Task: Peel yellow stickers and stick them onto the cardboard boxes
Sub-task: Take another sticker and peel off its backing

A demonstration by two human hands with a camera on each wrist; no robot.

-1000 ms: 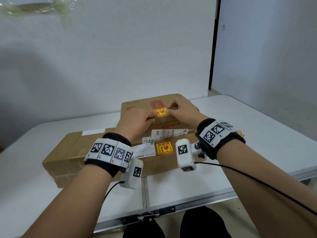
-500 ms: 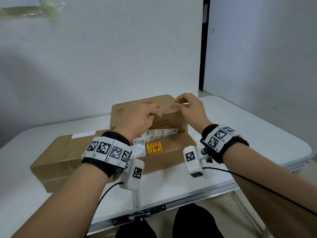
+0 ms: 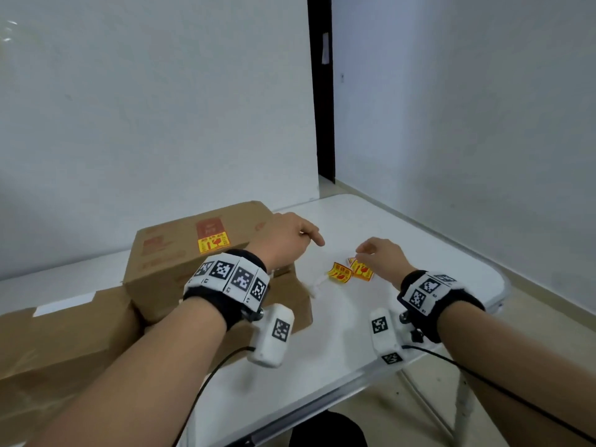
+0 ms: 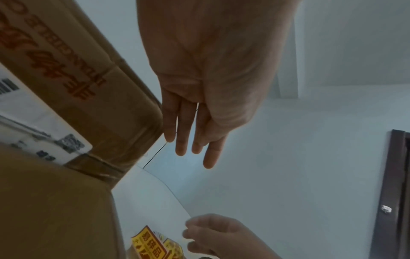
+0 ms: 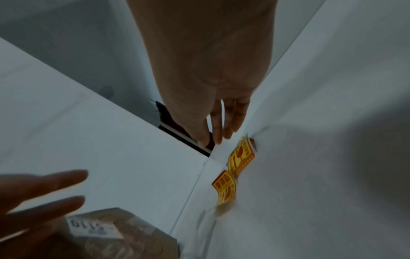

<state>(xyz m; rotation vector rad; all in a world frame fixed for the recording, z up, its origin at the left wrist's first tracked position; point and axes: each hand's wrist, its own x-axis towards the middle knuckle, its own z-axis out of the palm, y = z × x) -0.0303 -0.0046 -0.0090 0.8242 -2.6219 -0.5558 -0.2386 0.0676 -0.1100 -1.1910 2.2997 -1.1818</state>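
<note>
Both grips are released: the left hand [image 3: 287, 240] is held beside the upper cardboard box [image 3: 180, 253] (one yellow sticker [image 3: 213, 242] is stuck on it), the right hand [image 3: 379, 258] above loose stickers [image 3: 350, 271] on the counter [image 3: 419, 253].

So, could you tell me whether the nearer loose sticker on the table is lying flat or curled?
Curled: the loose sticker arches up off the table.
</note>
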